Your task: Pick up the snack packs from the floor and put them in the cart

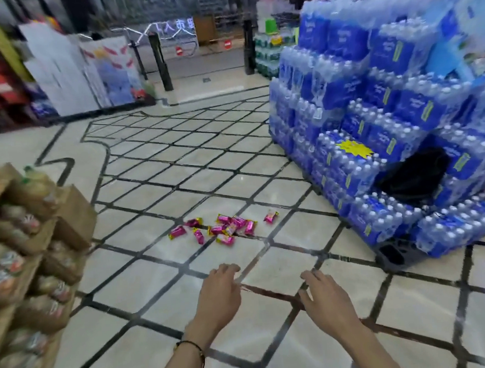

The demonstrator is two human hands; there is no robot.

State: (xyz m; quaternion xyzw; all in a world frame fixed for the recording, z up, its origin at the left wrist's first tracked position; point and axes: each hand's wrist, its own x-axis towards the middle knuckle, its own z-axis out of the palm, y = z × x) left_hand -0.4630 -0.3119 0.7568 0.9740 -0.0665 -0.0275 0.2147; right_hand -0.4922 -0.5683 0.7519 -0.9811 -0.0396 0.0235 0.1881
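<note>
Reaching forward with nothing in either palm, the left hand point(221, 297) and right hand point(325, 296) hang open and spread over the tiled floor point(144, 281), so I'd say the job has barely begun. Every pink snack pack point(224, 228) lies scattered ahead, long axes pointing every which way, and no cart is in view.

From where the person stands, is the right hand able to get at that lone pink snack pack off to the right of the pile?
Probably yes: bare tiled floor lies between the right hand and the lone snack pack, nothing blocks it, though the open hand is well short and must move forward.
</note>
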